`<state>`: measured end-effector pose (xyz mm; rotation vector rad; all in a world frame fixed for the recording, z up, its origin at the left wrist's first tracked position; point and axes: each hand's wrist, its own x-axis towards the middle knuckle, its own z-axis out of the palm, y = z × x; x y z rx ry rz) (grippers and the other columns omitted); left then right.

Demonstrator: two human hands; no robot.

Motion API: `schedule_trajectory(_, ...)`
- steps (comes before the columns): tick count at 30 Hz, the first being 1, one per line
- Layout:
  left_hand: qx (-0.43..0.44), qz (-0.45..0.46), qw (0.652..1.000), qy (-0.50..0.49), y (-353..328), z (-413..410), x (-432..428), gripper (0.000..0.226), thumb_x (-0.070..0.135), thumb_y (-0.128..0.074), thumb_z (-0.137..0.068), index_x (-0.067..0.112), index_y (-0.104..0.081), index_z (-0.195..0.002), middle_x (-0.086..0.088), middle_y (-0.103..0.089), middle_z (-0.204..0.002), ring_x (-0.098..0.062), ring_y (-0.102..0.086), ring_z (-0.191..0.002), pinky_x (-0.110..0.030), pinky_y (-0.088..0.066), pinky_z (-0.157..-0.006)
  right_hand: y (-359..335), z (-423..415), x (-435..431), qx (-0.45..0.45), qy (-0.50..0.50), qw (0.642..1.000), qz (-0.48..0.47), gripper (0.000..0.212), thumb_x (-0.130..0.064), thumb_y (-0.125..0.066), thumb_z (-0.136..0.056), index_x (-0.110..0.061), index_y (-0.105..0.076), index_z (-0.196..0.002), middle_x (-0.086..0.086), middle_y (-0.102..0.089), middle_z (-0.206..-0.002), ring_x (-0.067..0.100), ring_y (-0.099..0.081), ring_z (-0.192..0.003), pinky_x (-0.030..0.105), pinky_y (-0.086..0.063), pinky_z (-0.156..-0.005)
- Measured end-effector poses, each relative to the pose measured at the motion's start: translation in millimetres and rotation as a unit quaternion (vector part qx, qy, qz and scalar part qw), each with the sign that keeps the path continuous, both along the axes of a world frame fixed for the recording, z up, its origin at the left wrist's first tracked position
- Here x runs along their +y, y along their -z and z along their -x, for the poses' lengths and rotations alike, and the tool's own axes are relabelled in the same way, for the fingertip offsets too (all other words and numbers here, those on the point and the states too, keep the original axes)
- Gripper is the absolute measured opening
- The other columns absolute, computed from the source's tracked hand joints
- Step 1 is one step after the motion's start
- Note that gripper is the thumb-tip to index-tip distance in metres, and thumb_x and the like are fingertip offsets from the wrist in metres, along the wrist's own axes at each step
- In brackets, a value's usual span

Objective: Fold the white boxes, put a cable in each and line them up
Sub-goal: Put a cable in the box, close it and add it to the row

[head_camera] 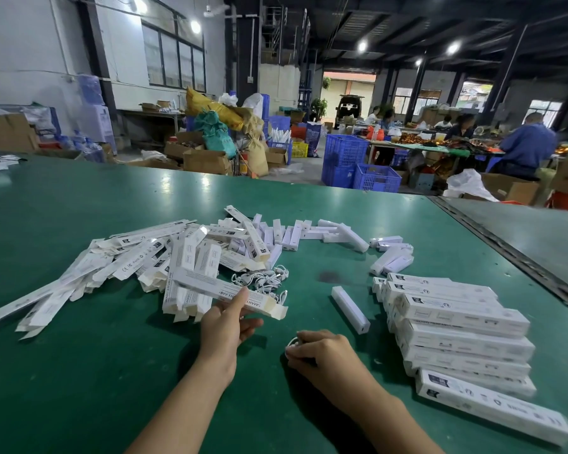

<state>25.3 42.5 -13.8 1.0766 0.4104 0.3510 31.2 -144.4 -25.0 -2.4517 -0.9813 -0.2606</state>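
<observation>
The left hand (pixel 225 326) pinches a folded white box (pixel 210 286), thumb pressed on its top face and the other fingers loosely spread beneath it. The right hand (pixel 322 353) rests knuckles-up on the green table (pixel 79 371), its fingers curled round a coiled white cable (pixel 292 343), of which only a small loop shows at the fingertips. Both forearms reach forward from the near edge, the left wrist turned palm-inward.

The box is held just above the table. Its long axis runs from far-left to near-right, and its open flapped end points right, towards the other hand. Behind it lie a heap of flat boxes (pixel 128 263) and loose cables (pixel 263 280). A row of closed boxes (pixel 463 319) lies side by side at the right.
</observation>
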Motion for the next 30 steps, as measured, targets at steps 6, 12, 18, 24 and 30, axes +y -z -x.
schedule_trajectory(6, 0.003, -0.044, 0.999, -0.013, 5.2, -0.9, -5.7, 0.022, 0.026, -0.069, -0.092, 0.01, -0.055, -0.091, -0.003, -0.065, -0.076, -0.017, -0.068, -0.053, -0.026, -0.052, -0.052, -6.5, 6.5, -2.5, 0.021, 0.08, 0.989, -0.126, 0.015, -0.031, -0.072, -0.087, -0.023, -0.075, -0.099, -0.012, -0.074, -0.096, 0.002, -0.065, -0.087, 0.017, -0.049, -0.082)
schedule_trajectory(12, -0.041, -0.108, 0.993, 0.003, 6.8, 3.7, -21.4, 0.011, 0.02, -0.071, -0.091, 0.01, -0.066, -0.092, -0.002, -0.072, -0.079, -0.025, -0.072, -0.065, -0.029, -0.056, -0.053, -10.7, 11.2, -0.3, 0.034, 0.142, 0.946, -0.288, 0.015, -0.015, -0.084, -0.075, -0.017, -0.076, -0.087, -0.019, -0.071, -0.073, -0.001, -0.067, -0.07, 0.01, -0.05, -0.066)
schedule_trajectory(18, -0.11, -0.156, 0.98, 0.063, 7.3, 11.0, -38.2, 0.01, 0.012, -0.069, -0.091, 0.012, -0.069, -0.101, -0.005, -0.077, -0.091, -0.02, -0.074, -0.084, -0.026, -0.058, -0.064, -8.7, 6.3, -1.2, 0.116, 0.172, 0.914, -0.348, 0.018, -0.014, -0.085, -0.074, -0.021, -0.076, -0.088, -0.02, -0.073, -0.077, -0.003, -0.068, -0.073, 0.008, -0.05, -0.068)
schedule_trajectory(24, -0.108, -0.159, 0.979, 0.066, 8.0, 10.8, -37.1, 0.009, 0.014, -0.069, -0.091, 0.012, -0.069, -0.1, -0.004, -0.077, -0.09, -0.02, -0.073, -0.081, -0.024, -0.056, -0.06, -9.4, 3.9, -0.2, 0.206, 0.156, 0.88, -0.398, 0.025, -0.01, -0.082, -0.077, -0.028, -0.072, -0.089, -0.015, -0.075, -0.084, 0.0, -0.071, -0.082, 0.014, -0.054, -0.075)
schedule_trajectory(30, -0.106, -0.165, 0.978, 0.076, 8.6, 10.0, -35.3, 0.009, 0.014, -0.07, -0.09, 0.012, -0.07, -0.099, -0.004, -0.077, -0.088, -0.017, -0.072, -0.075, -0.024, -0.056, -0.058, -11.8, 2.8, 0.1, 0.249, 0.139, 0.869, -0.404, 0.025, -0.011, -0.077, -0.082, -0.026, -0.07, -0.101, -0.013, -0.076, -0.091, 0.001, -0.07, -0.09, 0.018, -0.054, -0.084)
